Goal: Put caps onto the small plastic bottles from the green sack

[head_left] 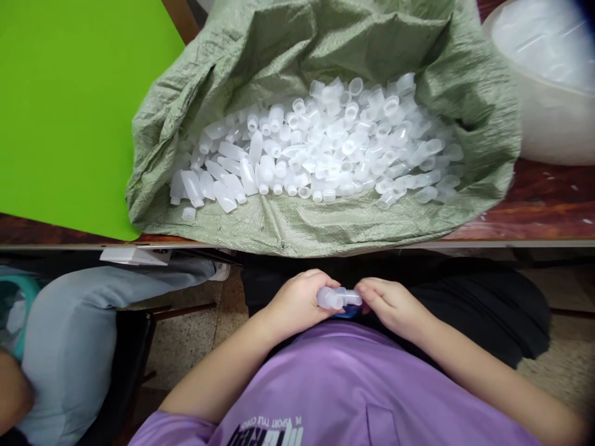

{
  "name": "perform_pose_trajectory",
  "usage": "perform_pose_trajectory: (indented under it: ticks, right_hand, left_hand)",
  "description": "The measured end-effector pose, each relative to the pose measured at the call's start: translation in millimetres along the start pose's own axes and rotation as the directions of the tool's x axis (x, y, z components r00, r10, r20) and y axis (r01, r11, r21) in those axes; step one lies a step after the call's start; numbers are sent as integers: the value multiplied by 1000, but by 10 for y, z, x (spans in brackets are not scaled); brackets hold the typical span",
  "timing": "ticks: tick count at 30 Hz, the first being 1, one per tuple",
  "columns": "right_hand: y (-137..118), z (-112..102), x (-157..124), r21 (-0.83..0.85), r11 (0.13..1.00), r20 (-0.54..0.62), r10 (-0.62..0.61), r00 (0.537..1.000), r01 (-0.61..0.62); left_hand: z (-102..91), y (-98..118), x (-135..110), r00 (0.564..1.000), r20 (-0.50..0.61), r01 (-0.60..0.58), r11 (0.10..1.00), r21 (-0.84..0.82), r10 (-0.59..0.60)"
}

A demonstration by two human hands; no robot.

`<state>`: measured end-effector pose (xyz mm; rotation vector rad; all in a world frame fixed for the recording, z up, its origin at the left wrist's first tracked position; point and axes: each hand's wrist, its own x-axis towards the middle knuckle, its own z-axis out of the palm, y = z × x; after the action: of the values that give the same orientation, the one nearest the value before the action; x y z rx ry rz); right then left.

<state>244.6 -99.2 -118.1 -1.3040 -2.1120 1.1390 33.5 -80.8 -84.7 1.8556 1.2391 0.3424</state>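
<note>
My left hand is curled round a small translucent plastic bottle, held low over my lap above my purple shirt. My right hand pinches the bottle's other end, and a blue piece shows just beneath the fingers. Both hands meet at the bottle, close to my body. Beyond them, an open green woven sack lies on the table edge, filled with several of the same small white bottles.
A bright green sheet covers the table at the left. A large white plastic tub stands at the back right on the brown wooden tabletop. Another person's leg in light trousers is at the left, beside a teal container.
</note>
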Motion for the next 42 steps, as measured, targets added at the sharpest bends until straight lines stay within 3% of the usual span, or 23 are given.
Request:
perform_pose_trajectory:
  ticks: [3, 5, 7, 9, 12, 15, 18, 20, 22, 25, 29, 32, 35, 36, 38, 40, 42]
  right_hand:
    - [10, 20, 12, -11, 998, -57, -57, 997, 56]
    - [2, 30, 18, -31, 997, -10, -70, 997, 70]
    - [-15, 28, 24, -1, 1000, 82, -8, 997, 9]
    - [-28, 9, 32, 16, 1000, 83, -1, 997, 0]
    - [-15, -34, 46, -110, 983, -10, -149, 989, 147]
    - [52, -41, 72, -237, 937, 65, -246, 967, 255]
    - [149, 19, 97, -159, 926, 167, -318, 933, 344]
    - [200, 89, 100, -35, 926, 159, -367, 917, 376]
    - [221, 173, 92, 128, 943, 99, -321, 942, 307]
    - [209, 318, 79, 300, 945, 39, -150, 988, 131]
    - [223, 475, 124, 329, 944, 13, 4, 1000, -8]
    - [280, 451, 181, 307, 948, -9, 94, 995, -87]
    - [282, 249, 164, 124, 984, -71, 137, 988, -127]
    - [254, 148, 137, 1, 995, -95, 96, 991, -96]
    - [152, -87, 76, -273, 960, -129, -98, 987, 60]
    - [14, -347, 55, -464, 853, -168, -347, 923, 237]
    - [-111, -607, 127, -598, 759, -281, -498, 820, 256]
  left_hand:
    - [-1, -18, 3, 999, -2, 32, 999, -28, -32]
    - [-2, -33, 9, 998, 21, 55, 998, -41, -54]
    - [-1, -44, 16, 997, 36, 64, 997, -37, -63]
    - [2, -48, 22, 997, 43, 66, 997, -33, -65]
    - [7, -49, 29, 990, 110, 99, 992, -73, -91]
    - [18, -50, 34, 970, 213, 144, 983, -116, -118]
    - [36, -42, 40, 958, 273, 101, 994, -51, -84]
    - [48, -29, 47, 951, 307, 30, 999, -16, -24]
    - [56, -18, 55, 945, 324, -30, 999, -29, 38]
    - [63, -18, 66, 952, 289, -94, 995, -37, 101]
    - [99, -55, 106, 966, 233, -134, 988, 73, 113]
    - [146, -105, 193, 973, 221, -113, 969, 218, 64]
    - [180, -160, 326, 989, 144, -82, 928, 362, 31]
    - [184, -177, 371, 993, 116, -80, 919, 386, 38]
    - [183, -205, 444, 994, 83, -94, 912, 400, 66]
    - [177, -220, 483, 995, 70, -89, 906, 413, 66]
    - [171, -219, 485, 996, 83, -56, 896, 441, 21]
